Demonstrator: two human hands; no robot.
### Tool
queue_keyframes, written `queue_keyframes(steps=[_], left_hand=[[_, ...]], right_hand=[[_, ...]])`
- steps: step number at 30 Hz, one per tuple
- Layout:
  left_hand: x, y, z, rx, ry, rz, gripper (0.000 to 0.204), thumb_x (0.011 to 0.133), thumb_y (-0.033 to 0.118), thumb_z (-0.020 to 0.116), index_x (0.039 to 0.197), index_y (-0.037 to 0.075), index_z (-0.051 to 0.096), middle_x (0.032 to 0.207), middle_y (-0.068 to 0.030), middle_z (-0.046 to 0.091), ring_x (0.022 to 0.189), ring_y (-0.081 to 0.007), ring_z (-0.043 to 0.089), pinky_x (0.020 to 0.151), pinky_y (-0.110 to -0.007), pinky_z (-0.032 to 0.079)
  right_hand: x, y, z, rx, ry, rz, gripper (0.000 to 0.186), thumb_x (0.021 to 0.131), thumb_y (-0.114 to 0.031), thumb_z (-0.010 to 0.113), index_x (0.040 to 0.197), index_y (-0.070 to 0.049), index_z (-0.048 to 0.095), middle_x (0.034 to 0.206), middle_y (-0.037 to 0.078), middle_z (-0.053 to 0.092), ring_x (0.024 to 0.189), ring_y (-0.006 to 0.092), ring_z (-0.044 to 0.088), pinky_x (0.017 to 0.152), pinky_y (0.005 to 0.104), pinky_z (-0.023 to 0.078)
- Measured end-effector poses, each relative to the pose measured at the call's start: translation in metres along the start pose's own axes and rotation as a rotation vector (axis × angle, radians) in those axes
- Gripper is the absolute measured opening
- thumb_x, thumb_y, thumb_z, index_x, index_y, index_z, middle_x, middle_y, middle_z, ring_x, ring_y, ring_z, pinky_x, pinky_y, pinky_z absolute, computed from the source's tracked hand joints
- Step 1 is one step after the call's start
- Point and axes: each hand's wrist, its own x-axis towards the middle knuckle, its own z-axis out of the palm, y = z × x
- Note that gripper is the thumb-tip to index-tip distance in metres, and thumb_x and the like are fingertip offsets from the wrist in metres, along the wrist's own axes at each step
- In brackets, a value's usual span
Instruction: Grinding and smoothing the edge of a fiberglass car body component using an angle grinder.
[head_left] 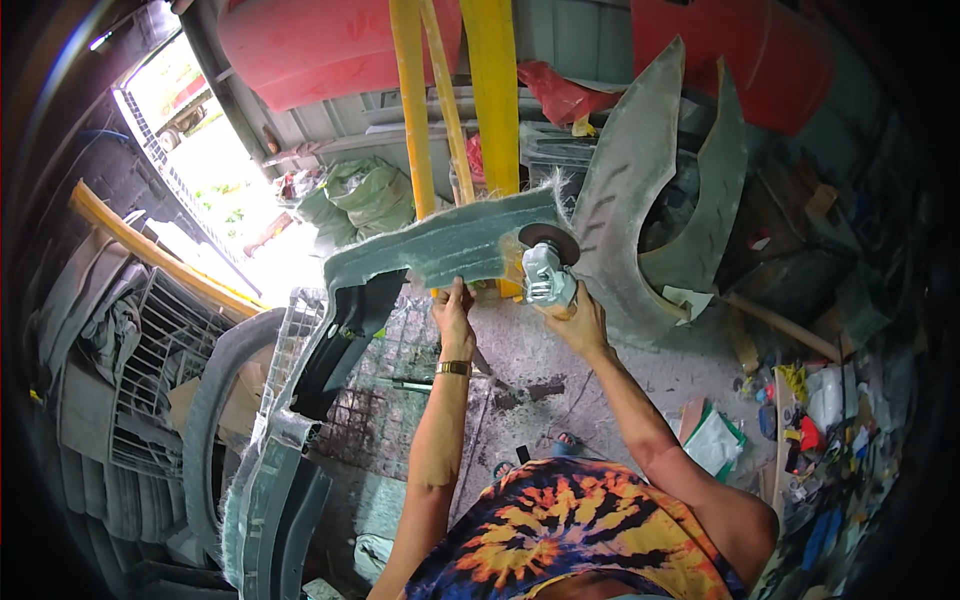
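One long grey-green fibreglass panel (440, 245) with fuzzy, ragged edges is held up in front of the yellow posts (492, 90). The left hand (455, 312) pinches its bottom edge. The right hand (580, 322) grips a silver grinder (546, 272), its round dark disc (549, 240) touching the panel's end.

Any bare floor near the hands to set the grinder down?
Bare concrete floor between the wire grid and the right forearm, below the grinder in the right hand. Another patch lies right of that arm, up to the litter. The left hand steadies the fibreglass panel. Crowded: stacked panels left, litter right.
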Motion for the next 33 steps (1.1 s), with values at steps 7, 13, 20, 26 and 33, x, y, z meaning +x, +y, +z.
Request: queue_keyframes(steps=[7,13,20,26,33], left_hand=[[-0.005,0.001,0.009,0.010,0.028,0.013,0.030,0.090,0.023,0.067,0.069,0.010,0.051,0.070,-0.0067,0.062,0.060,-0.0119,0.054,0.056,-0.023,0.041],[-0.004,-0.001,0.006,0.015,0.036,0.026,0.028,0.090,0.025,0.067,0.071,0.009,0.053,0.071,-0.0060,0.063,0.062,-0.0119,0.055,0.060,-0.023,0.044],[-0.004,-0.003,0.004,0.052,0.043,0.035,0.027,0.090,0.025,0.068,0.072,0.010,0.054,0.071,-0.0042,0.062,0.064,-0.0115,0.057,0.065,-0.024,0.047],[-0.006,-0.003,0.006,0.059,0.046,0.029,0.026,0.090,0.025,0.067,0.072,0.010,0.054,0.071,-0.0021,0.060,0.064,-0.0104,0.056,0.065,-0.023,0.047],[-0.007,-0.002,0.001,0.056,0.041,0.026,0.025,0.089,0.026,0.068,0.075,0.010,0.056,0.070,0.0000,0.058,0.065,-0.0093,0.055,0.067,-0.024,0.048]], right_hand=[[0.004,0.000,-0.004,-0.012,-0.088,0.018,0.068,0.066,-0.033,0.080,0.118,-0.004,0.047,0.100,0.026,0.063,0.093,0.0451,0.060,0.077,0.0501,0.048],[0.007,-0.004,-0.007,-0.064,-0.094,-0.051,0.063,0.068,-0.032,0.079,0.114,-0.004,0.047,0.098,0.026,0.064,0.091,0.0455,0.060,0.076,0.0507,0.048],[0.011,-0.012,-0.009,-0.085,-0.111,-0.052,0.059,0.068,-0.029,0.078,0.111,-0.004,0.048,0.095,0.026,0.064,0.089,0.0463,0.060,0.074,0.0515,0.048],[0.014,-0.007,-0.007,-0.097,-0.143,-0.032,0.059,0.068,-0.029,0.078,0.112,-0.003,0.048,0.096,0.026,0.064,0.090,0.0465,0.060,0.075,0.0515,0.048],[0.005,-0.011,-0.014,-0.132,-0.062,-0.006,0.060,0.065,-0.028,0.081,0.112,-0.002,0.051,0.095,0.023,0.066,0.091,0.0418,0.063,0.075,0.0457,0.050]])
